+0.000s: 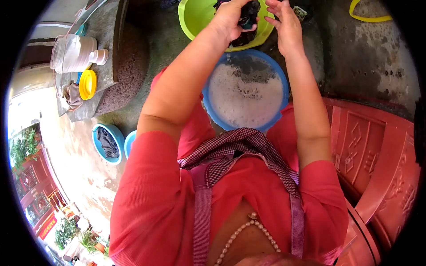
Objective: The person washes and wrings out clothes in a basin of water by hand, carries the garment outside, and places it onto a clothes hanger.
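My left hand [230, 21] is closed around a dark wet cloth [249, 15] over the yellow-green basin [190, 23] at the top of the view. More of the dark cloth hangs below the fingers into that basin. Just right of it, over the basin's edge, my right hand [288, 27] has its fingers apart and holds nothing. Nearer to me stands a blue basin [207, 101] of soapy water [244, 95], with white foam and a darker patch at its far side.
On the left, a stone ledge [106, 37] bears a clear plastic container [74, 53], a yellow lid [88, 84] and a rag [72, 95]. A light-blue bucket [119, 137] with grey cloth stands below. Red panelled doors [359, 142] are at right; a yellow ring [370, 18] lies top right.
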Demonstrator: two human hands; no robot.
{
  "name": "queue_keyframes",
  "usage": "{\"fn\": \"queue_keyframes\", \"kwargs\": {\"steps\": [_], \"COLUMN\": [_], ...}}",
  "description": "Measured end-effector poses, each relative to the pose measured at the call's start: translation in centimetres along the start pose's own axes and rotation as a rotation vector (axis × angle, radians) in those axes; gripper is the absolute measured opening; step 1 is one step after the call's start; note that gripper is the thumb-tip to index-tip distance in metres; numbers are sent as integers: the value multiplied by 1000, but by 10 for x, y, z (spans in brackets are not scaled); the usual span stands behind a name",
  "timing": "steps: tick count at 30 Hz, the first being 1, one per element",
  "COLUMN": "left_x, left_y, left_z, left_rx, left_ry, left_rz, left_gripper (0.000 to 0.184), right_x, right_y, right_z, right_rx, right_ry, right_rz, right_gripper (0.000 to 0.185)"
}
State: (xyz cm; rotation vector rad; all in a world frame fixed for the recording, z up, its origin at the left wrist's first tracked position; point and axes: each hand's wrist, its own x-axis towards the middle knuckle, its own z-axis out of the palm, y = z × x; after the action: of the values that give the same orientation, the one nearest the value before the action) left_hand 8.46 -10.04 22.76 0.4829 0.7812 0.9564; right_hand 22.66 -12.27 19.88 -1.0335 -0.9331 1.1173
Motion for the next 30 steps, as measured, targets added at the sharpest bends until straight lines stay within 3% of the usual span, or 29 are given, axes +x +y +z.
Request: {"fn": "queue_keyframes", "kwargs": {"steps": [1, 4, 6, 8, 11, 12, 14, 15, 16, 19, 21, 23, 24, 26, 27, 29, 30], "left_x": [-3, 5, 11, 5, 5, 1, 5, 7, 11, 17, 10, 25, 57, 90, 99, 98, 95], "left_y": [0, -8, -14, -11, -10, -4, -4, -8, -17, -48, -61, -83, -106, -118, -120, -115, -111], "left_z": [4, -15, -19, -20, -22, -25, -43, -52, -60, -81, -77, -102, -139, -167, -168, -158, -158], "left_rx": [14, 13, 28, 70, 120, 153, 386, 501, 593, 567, 851, 1277, 1540, 1725, 1668, 1553, 1699], "left_ry": [79, -188, -195, -243, -356, -332, -164, -76, -56, 257, 154, -114, -336, -550, -540, -532, -491], "left_rz": [42, -78, -61, -158, -144, -281, -412, -473, -493, -588, -473, -142, 153, 378, 287, 101, 72], "left_gripper": [25, 47, 57, 66, 70, 51, 75, 88, 110, 89, 80, 71, 66, 62, 62, 62, 58], "right_x": [-2, -19, -24, -31, -22, -18, -14, -6, -6, -13, -20, -37, -49, -70, -74, -68, -62], "right_y": [0, -13, -8, -8, -5, -5, -9, 5, -1, -17, -21, -29, -33, -40, -42, -44, -45], "right_z": [1, 14, 14, 16, 10, 6, -3, -21, -26, -38, -40, -32, -22, -4, 0, -10, -15], "right_rx": [-29, 47, 34, -87, -124, -126, -46, -78, 41, 281, 237, 190, 115, 2, -35, 29, 102], "right_ry": [-46, -261, -402, -406, -290, -246, -172, -193, -134, -32, -123, -209, -298, -499, -608, -564, -471], "right_rz": [4, 80, 36, 7, 48, 13, 31, -97, -43, 55, 132, 215, 155, 40, -12, 61, 94], "right_gripper": [44, 50, 69, 67, 55, 48, 37, 29, 30, 30, 32, 32, 31, 29, 28, 30, 32]}}
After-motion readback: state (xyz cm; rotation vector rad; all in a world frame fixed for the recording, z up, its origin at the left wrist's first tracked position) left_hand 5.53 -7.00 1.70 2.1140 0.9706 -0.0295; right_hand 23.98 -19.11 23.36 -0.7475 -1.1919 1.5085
